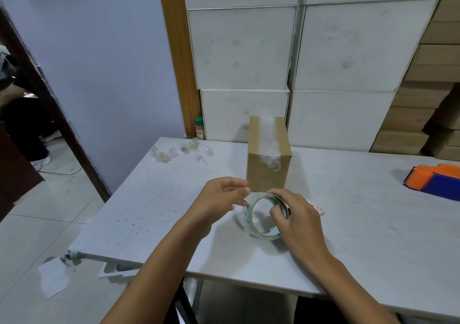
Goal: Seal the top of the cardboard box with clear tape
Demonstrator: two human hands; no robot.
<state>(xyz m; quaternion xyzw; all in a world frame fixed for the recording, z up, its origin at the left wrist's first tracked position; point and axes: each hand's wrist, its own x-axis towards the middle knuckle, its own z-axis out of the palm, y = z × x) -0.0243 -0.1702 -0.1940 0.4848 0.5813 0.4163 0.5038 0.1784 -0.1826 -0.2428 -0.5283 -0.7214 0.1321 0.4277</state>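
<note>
A brown cardboard box (267, 172) stands upright at the middle of the white table (373, 224), with a strip of clear tape (270, 137) running along its top and down its front face. In front of the box, a roll of clear tape (261, 231) is held above the table. My right hand (296, 219) grips the roll's right side, thumb inside the ring. My left hand (221, 199) pinches at the top left rim of the roll, where the tape's loose end seems to be.
Crumpled bits of used tape (184, 152) lie at the table's back left. An orange and blue tape dispenser (433, 182) lies at the right edge. White cartons (323, 75) are stacked behind the table, brown boxes (428, 94) at the far right. A small bottle (199, 127) stands behind.
</note>
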